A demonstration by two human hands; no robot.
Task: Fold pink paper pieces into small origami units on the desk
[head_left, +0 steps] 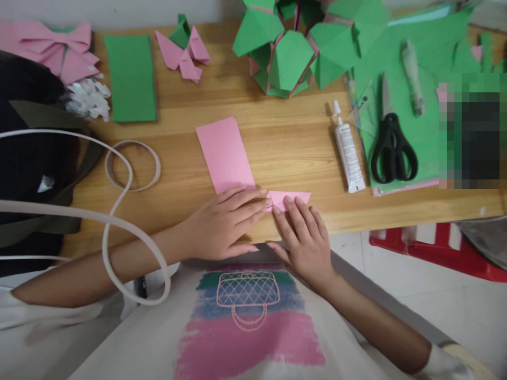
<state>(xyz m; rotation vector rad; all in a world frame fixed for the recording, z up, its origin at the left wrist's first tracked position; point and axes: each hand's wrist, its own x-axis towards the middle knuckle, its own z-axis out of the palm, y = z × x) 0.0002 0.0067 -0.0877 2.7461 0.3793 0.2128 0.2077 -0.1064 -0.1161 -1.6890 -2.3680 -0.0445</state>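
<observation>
My left hand [224,224] lies flat on the wooden table [277,132], fingers stretched out and pressing down on the near end of a pink paper strip [225,153]. My right hand [303,235] rests beside it, fingers flat and pressing on a small folded pink paper piece [289,197] at the table's front edge. The fingertips of both hands nearly meet over the fold. Neither hand grips anything.
A glue tube [348,153] and black scissors [392,148] lie to the right on green paper sheets [428,121]. A green folded paper ball [293,47] stands at the back. A green strip [130,76], pink bows [184,50], a tape ring [132,164] and a dark bag [35,158] are at left. A red stool [435,248] stands below right.
</observation>
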